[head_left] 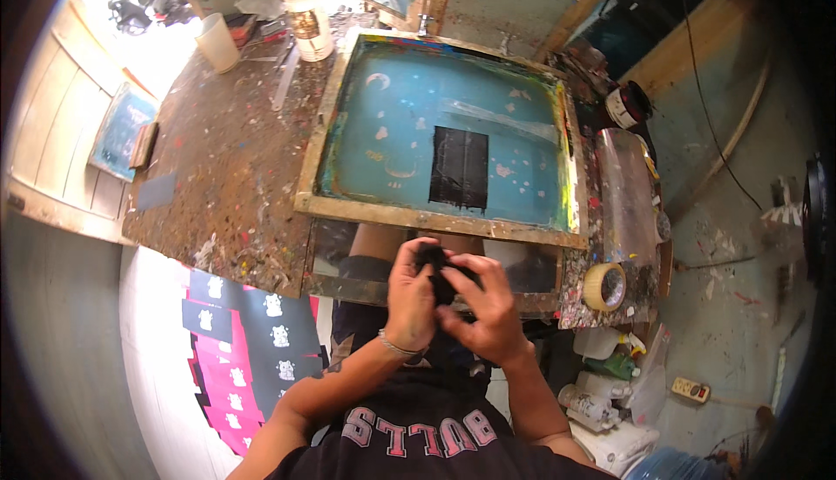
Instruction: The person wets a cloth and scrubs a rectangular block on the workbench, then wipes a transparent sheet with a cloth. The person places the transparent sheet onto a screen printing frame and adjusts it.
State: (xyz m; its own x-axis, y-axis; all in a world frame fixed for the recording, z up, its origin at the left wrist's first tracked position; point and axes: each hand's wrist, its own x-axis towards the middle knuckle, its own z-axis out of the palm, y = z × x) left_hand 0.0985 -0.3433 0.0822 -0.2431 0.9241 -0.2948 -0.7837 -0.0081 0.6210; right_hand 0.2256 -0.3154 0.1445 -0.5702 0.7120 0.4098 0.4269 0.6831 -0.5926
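Close in front of my body, my left hand [411,297] and my right hand [483,306] hold a small crumpled black cloth [441,281] between them. The fingers of both hands are curled around it and hide part of it. Just beyond my hands, a wooden-framed printing screen [440,223] with blue-green mesh lies on the worktable. On its mesh, near the front, is a black rectangular patch [460,166]. Small pale shapes are scattered over the rest of the mesh.
A paint-stained table [218,162] carries a white cup [217,43], a plastic bottle [307,20] and a grey piece [157,192]. At the right are a tape roll [604,287] and a clear plastic roll [625,188]. Printed pink and black sheets [235,375] lie lower left.
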